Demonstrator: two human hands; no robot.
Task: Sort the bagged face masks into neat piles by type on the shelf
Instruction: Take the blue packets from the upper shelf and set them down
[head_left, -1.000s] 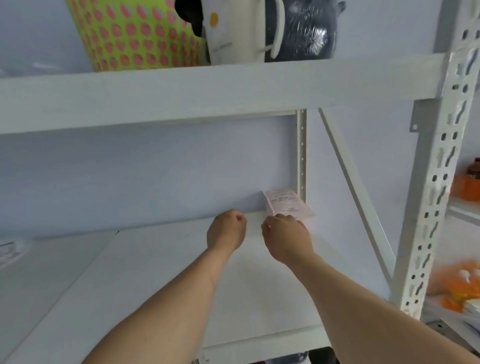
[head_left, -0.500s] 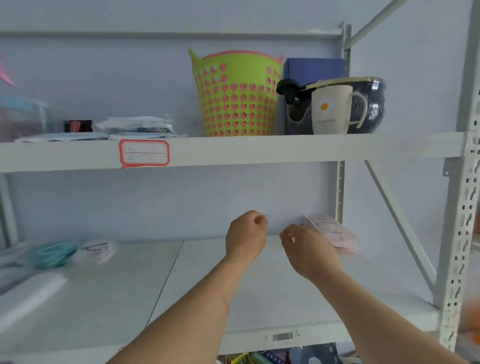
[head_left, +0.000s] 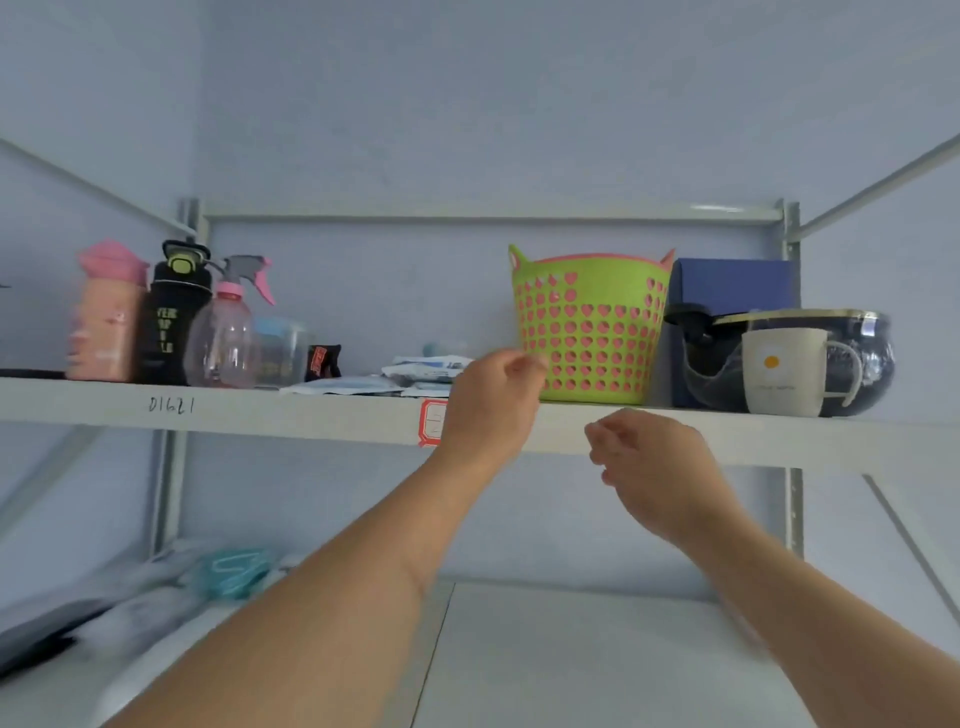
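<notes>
Left hand (head_left: 491, 402) and right hand (head_left: 652, 467) loosely curled, empty, near upper white metal shelf (head_left: 311, 413) front edge. Clear-bagged white face masks (head_left: 423, 370) there: probably light, floppy, slippery; pinch bag edge.

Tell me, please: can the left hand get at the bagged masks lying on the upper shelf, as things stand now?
Probably yes. The left hand is raised at the shelf edge, right beside the bagged masks, holds nothing, and nothing stands between them.
</notes>
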